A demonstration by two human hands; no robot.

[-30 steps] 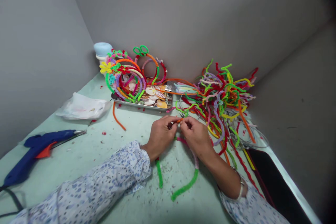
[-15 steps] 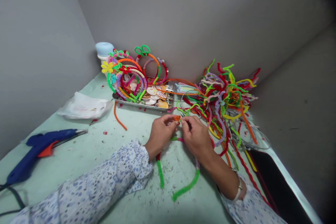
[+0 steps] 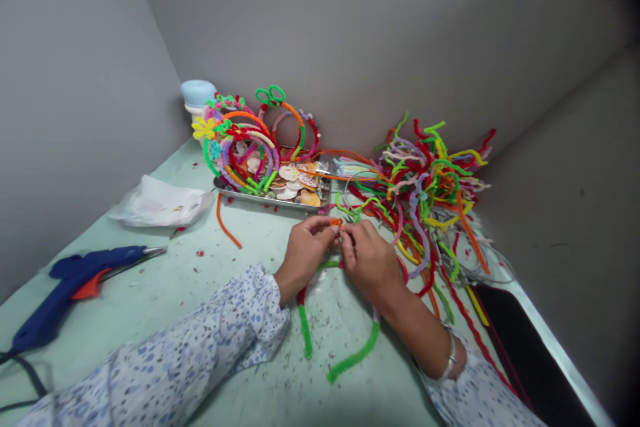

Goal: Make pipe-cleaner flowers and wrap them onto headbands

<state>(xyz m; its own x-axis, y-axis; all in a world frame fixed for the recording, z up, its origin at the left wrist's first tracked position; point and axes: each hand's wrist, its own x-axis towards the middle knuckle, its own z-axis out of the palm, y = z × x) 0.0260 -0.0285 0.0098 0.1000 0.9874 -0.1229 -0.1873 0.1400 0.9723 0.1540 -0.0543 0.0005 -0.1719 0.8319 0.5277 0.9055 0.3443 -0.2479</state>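
Observation:
Between my fingertips is a small curled piece of orange pipe cleaner [image 3: 336, 221]. My left hand [image 3: 306, 250] pinches it from the left, thumb against forefinger. From the other side my right hand [image 3: 371, 259] closes its fingertips at the piece's right edge; exactly what part they grip is too small to see. Beneath both hands lies a headband wrapped in pipe cleaner [image 3: 354, 353], with green ends toward me and red and pink stretches partly hidden by my hands.
A blue glue gun [image 3: 75, 280] lies at left near a white plastic packet [image 3: 160, 203]. Behind my hands, a metal tray [image 3: 270, 201] holds shell-like pieces and finished headbands [image 3: 250, 147]. A tangled heap of pipe cleaners [image 3: 435, 180] spreads at right, beside a black flat object [image 3: 530, 353].
My right hand has shifted slightly left, closer to the left fingertips. The orange piece has turned a little and now shows a small loop.

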